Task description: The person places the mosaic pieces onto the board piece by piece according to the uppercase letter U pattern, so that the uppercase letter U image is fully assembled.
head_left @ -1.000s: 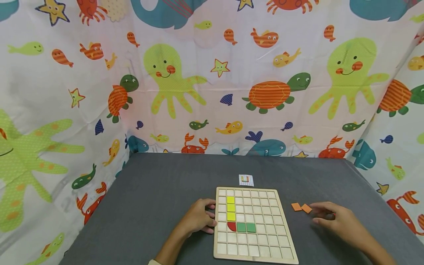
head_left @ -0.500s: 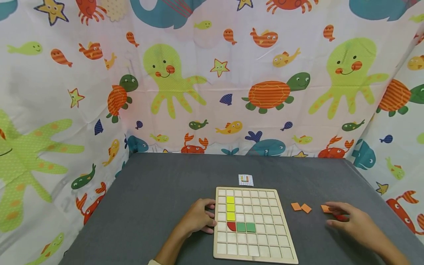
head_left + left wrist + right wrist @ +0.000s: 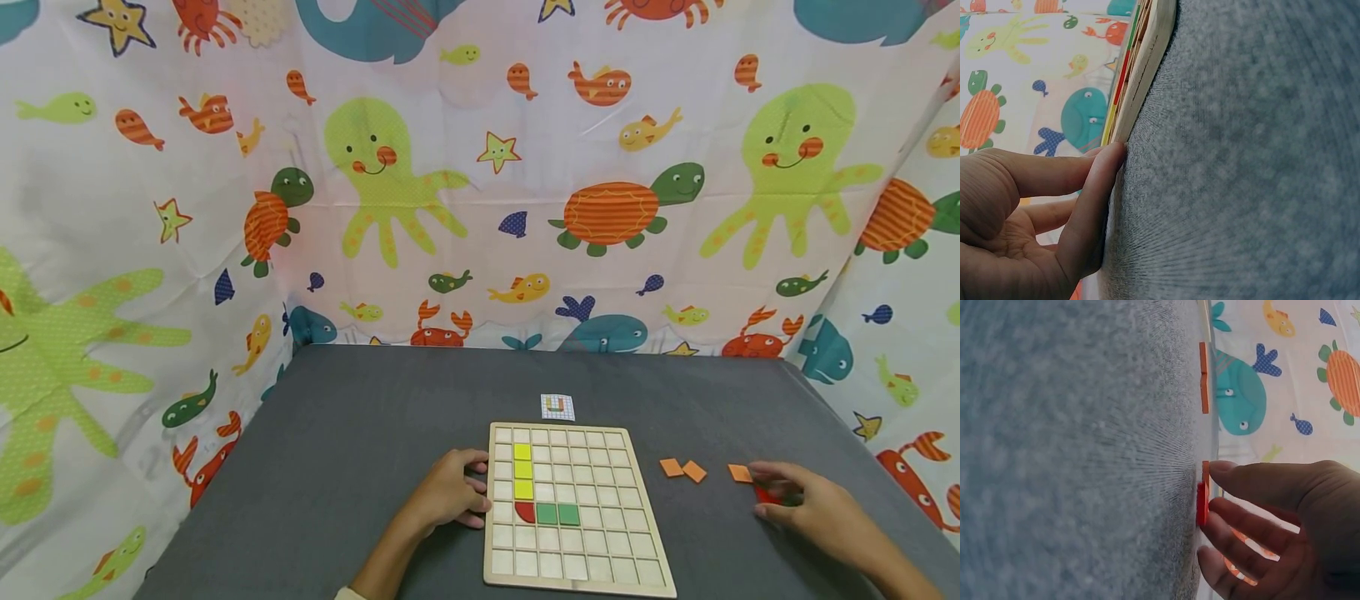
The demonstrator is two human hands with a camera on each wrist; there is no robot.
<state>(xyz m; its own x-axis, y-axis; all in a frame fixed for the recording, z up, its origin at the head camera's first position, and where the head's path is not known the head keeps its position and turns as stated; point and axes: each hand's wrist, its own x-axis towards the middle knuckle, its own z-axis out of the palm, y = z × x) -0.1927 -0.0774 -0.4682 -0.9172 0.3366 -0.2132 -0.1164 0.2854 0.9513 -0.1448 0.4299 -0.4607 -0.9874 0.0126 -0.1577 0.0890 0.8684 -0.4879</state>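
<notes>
My left hand rests at the left edge of a wooden grid board, its fingertips touching the rim in the left wrist view. In the board's cells lie several yellow squares, a red rounded piece and two green squares. To the right, my right hand is low over the table, fingers loosely bent around another red piece, partly hidden by them in the head view. I cannot tell how firmly they touch it. An orange square lies beside the fingertips.
Two more orange squares lie between the board and my right hand. Behind the board is a small card with a coloured pattern on a grid. A sea-animal cloth hangs around the dark grey table.
My right hand has shifted right, away from the two orange squares, uncovering a third orange square and reaching the red piece. The left hand and the board stay in place.
</notes>
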